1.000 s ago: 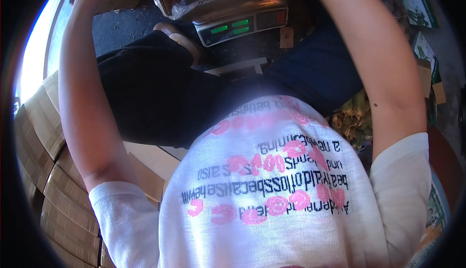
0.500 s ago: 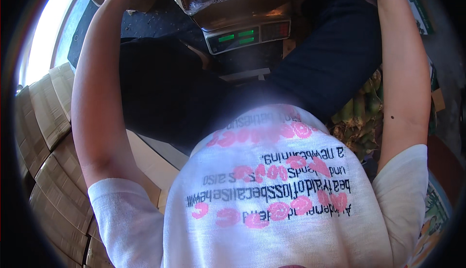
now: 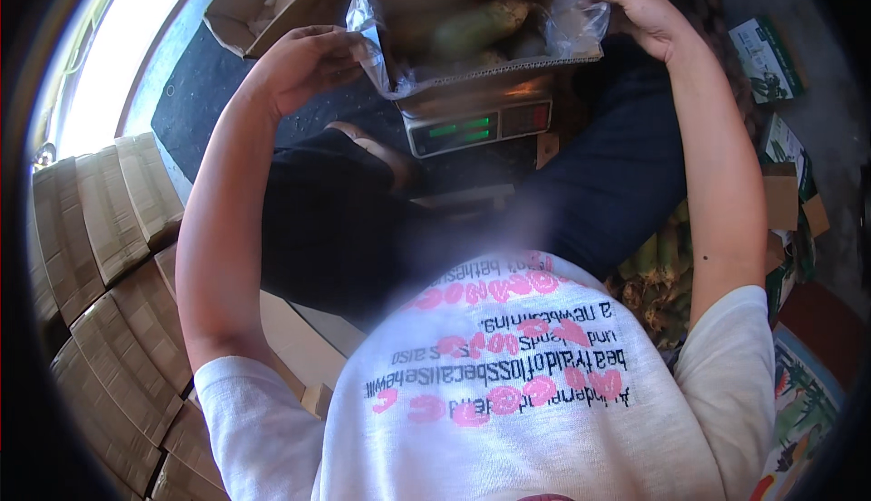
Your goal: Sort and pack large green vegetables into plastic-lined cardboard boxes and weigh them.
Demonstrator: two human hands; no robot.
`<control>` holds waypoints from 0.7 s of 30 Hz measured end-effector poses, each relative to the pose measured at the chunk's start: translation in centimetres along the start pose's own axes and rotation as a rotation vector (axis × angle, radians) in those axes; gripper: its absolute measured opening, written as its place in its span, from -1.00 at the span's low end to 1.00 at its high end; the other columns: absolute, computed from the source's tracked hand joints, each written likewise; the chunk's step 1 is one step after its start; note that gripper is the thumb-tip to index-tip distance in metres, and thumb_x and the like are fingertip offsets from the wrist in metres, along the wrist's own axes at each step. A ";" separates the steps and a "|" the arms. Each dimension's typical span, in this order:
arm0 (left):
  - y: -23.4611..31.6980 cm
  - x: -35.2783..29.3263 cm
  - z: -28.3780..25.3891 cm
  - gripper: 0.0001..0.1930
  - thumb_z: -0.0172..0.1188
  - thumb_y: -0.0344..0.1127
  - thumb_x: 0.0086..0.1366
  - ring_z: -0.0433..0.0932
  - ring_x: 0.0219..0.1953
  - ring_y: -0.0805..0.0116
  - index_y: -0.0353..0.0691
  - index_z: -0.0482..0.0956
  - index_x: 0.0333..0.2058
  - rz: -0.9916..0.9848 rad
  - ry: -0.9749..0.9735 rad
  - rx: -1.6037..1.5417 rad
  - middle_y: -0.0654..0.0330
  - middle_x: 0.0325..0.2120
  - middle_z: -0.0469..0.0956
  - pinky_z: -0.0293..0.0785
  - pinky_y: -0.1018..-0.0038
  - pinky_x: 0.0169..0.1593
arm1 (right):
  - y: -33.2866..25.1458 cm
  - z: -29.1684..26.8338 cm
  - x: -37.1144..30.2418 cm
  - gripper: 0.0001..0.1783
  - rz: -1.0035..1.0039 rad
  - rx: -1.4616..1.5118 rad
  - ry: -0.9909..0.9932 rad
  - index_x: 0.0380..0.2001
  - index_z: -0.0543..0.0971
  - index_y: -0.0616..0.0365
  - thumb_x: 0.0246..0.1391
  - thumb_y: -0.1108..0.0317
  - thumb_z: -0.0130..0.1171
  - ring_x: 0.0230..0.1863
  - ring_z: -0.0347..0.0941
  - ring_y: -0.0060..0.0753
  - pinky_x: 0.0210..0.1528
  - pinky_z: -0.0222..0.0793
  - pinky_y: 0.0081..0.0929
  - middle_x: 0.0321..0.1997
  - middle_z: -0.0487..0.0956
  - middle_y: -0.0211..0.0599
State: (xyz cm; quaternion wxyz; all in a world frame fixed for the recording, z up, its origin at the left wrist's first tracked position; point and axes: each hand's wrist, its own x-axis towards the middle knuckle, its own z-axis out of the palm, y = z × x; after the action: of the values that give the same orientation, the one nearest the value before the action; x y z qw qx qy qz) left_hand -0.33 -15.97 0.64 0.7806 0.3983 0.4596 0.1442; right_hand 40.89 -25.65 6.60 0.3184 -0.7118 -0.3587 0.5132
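An open cardboard box (image 3: 454, 99) with a clear plastic liner (image 3: 579, 22) stands on a digital scale (image 3: 426, 141) between my legs. Inside lies long green produce (image 3: 481, 28) that looks like ears of corn in the husk. At the box's left end, my left hand (image 3: 308, 64) is closed, its fingertips on the edge of the liner. My right hand (image 3: 642, 13) pinches the liner at the right end, fingers pressed together. Green lights glow on the scale's display.
Flattened-looking brown cartons (image 3: 109, 202) are stacked along the left. Another open box (image 3: 238, 25) with plastic sits beyond my left hand. More green produce (image 3: 658, 265) is heaped by my right leg. Printed cartons (image 3: 764, 58) lie at the far right.
The view has shifted, so the box and scale sit lower and farther right. Both hands, mostly out of frame before, now show at the box's two ends, on the plastic liner.
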 end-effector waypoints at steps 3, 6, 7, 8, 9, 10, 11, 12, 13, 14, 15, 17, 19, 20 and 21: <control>2.1 -1.2 0.6 -0.67 -0.04 -0.17 0.49 0.53 0.03 0.19 -0.27 0.46 0.04 0.063 -0.046 -0.139 0.11 -0.08 0.56 0.36 0.18 0.25 | -0.6 0.5 -0.4 -0.78 0.017 0.289 -0.050 -0.12 0.54 0.18 0.28 0.29 0.14 -0.14 0.63 -0.32 0.01 0.52 -0.27 -0.35 0.65 -0.35; 4.0 -2.0 3.0 -0.59 -0.19 -0.09 0.53 0.49 0.10 0.11 -0.26 0.34 0.14 0.118 -0.097 -0.371 0.05 -0.03 0.54 0.19 0.18 0.36 | -1.4 0.4 -0.8 -0.77 -0.061 0.564 -0.123 -0.16 0.56 0.19 0.24 0.26 0.20 -0.30 0.59 -0.43 0.02 0.53 -0.27 -0.47 0.59 -0.41; 4.0 -1.0 2.9 -0.58 -0.21 -0.10 0.53 0.47 0.14 0.08 -0.28 0.33 0.14 0.160 -0.369 -0.448 0.04 -0.03 0.54 0.20 0.18 0.36 | -1.9 0.2 -1.3 -0.76 0.051 0.451 -0.165 -0.20 0.57 0.20 0.22 0.23 0.23 -0.40 0.53 -0.48 0.02 0.55 -0.28 -0.55 0.52 -0.45; 4.2 -0.2 2.8 -0.58 -0.22 -0.11 0.53 0.44 0.19 0.05 -0.31 0.32 0.14 0.203 -0.638 -0.514 0.02 -0.04 0.54 0.21 0.19 0.36 | -2.6 0.3 -1.6 -0.73 0.158 0.336 -0.211 -0.24 0.58 0.21 0.20 0.21 0.27 -0.51 0.46 -0.54 0.03 0.56 -0.29 -0.63 0.46 -0.50; 5.3 0.4 4.6 -0.56 -0.27 -0.12 0.54 0.37 0.27 0.02 -0.37 0.30 0.14 0.153 -0.702 -0.558 -0.07 0.01 0.52 0.21 0.20 0.38 | -2.2 -1.1 -1.2 -0.56 0.167 0.085 -0.264 -0.19 0.61 0.28 0.08 0.10 0.40 -0.58 0.44 -0.61 -0.19 0.59 -0.44 -0.70 0.37 -0.57; 5.8 0.4 6.4 -0.56 -0.27 -0.12 0.54 0.37 0.27 0.02 -0.37 0.30 0.14 0.156 -0.713 -0.548 -0.07 0.01 0.52 0.21 0.20 0.38 | -0.9 -1.6 -0.7 -0.55 0.210 -0.046 -0.144 -0.19 0.63 0.28 0.07 0.08 0.41 -0.70 0.33 -0.68 -0.27 0.58 -0.50 -0.72 0.36 -0.57; 6.9 -1.3 10.4 -0.54 -0.28 -0.12 0.54 0.34 0.29 0.00 -0.42 0.28 0.13 0.182 -0.371 -0.508 -0.13 0.07 0.48 0.21 0.19 0.38 | -1.2 -1.9 -1.0 -0.53 0.257 -0.016 -0.226 -0.19 0.63 0.31 0.09 0.06 0.38 -0.64 0.39 -0.64 -0.25 0.58 -0.48 -0.67 0.44 -0.49; 7.7 -2.7 12.4 -0.53 -0.30 -0.12 0.53 0.31 0.31 -0.03 -0.46 0.27 0.12 0.213 -0.023 -0.461 -0.19 0.12 0.44 0.21 0.18 0.39 | -1.9 -1.7 -1.5 -0.52 0.297 0.009 -0.317 -0.18 0.63 0.33 0.11 0.05 0.35 -0.59 0.46 -0.60 -0.22 0.59 -0.45 -0.62 0.52 -0.42; 7.4 -1.8 11.7 -0.57 -0.33 -0.28 0.46 0.26 0.33 -0.12 -0.56 0.23 0.10 0.194 -0.067 -0.577 -0.30 0.20 0.34 0.17 0.09 0.42 | -2.0 -1.1 -1.7 -0.52 0.287 0.012 -0.324 -0.18 0.63 0.33 0.11 0.05 0.35 -0.59 0.46 -0.60 -0.22 0.59 -0.45 -0.62 0.52 -0.42; 7.2 -1.9 12.3 -0.57 -0.33 -0.28 0.46 0.26 0.33 -0.12 -0.56 0.23 0.10 0.200 -0.069 -0.570 -0.30 0.20 0.34 0.17 0.09 0.42 | -1.9 -0.6 -1.9 -0.52 0.186 0.243 -0.336 -0.14 0.60 0.37 0.18 0.08 0.24 -0.47 0.54 -0.48 -0.13 0.58 -0.39 -0.51 0.58 -0.27; 6.9 -2.3 13.0 -0.55 -0.34 -0.37 0.37 0.24 0.34 -0.16 -0.62 0.19 0.10 0.164 -0.068 -0.675 -0.33 0.21 0.31 0.15 0.05 0.42 | -1.9 -0.4 -1.9 -0.52 0.082 0.473 -0.348 -0.09 0.57 0.42 0.24 0.11 0.13 -0.34 0.62 -0.35 -0.05 0.57 -0.33 -0.41 0.65 -0.12; 5.9 -2.4 14.0 -0.44 -0.35 -0.52 0.15 0.19 0.35 -0.22 -0.72 0.09 0.14 0.098 -0.093 -0.819 -0.40 0.22 0.24 0.14 -0.08 0.42 | -1.7 -0.1 -1.6 -0.50 -0.023 0.748 -0.597 0.06 0.46 0.51 0.16 0.35 -0.16 0.06 0.54 -0.02 0.24 0.42 -0.14 -0.04 0.58 0.18; 3.8 -2.0 13.9 -0.41 -0.35 -0.61 0.12 0.23 0.32 -0.25 -0.72 0.01 0.18 0.099 -0.125 -0.965 -0.36 0.20 0.26 0.18 -0.12 0.40 | -1.2 2.5 -1.4 -0.36 -0.068 0.792 -0.571 0.19 0.36 0.52 -0.04 0.55 -0.19 0.17 0.47 0.07 0.33 0.36 -0.06 0.08 0.52 0.26; 3.1 -2.0 14.5 -0.40 -0.37 -0.65 0.11 0.25 0.31 -0.25 -0.71 -0.01 0.20 0.135 -0.086 -0.980 -0.33 0.17 0.28 0.19 -0.13 0.40 | -1.0 3.5 -1.7 -0.37 -0.143 0.703 -0.464 0.19 0.37 0.48 -0.04 0.62 -0.24 0.16 0.49 0.06 0.30 0.40 -0.03 0.11 0.52 0.21; 2.8 -2.1 14.3 -0.39 -0.43 -0.70 0.12 0.27 0.29 -0.22 -0.65 -0.04 0.23 0.099 -0.197 -1.233 -0.32 0.16 0.27 0.21 -0.16 0.39 | -0.7 4.1 -1.7 -0.41 -0.171 0.722 -0.410 0.18 0.40 0.43 0.03 0.66 -0.24 0.13 0.51 0.02 0.25 0.46 -0.06 0.11 0.54 0.15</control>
State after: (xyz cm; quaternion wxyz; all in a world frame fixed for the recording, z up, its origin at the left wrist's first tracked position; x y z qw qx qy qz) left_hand 10.88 -22.43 7.77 0.8980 -0.0931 0.1989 0.3812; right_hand 36.43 -26.37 6.88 0.5106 -0.4053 -0.2694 0.7088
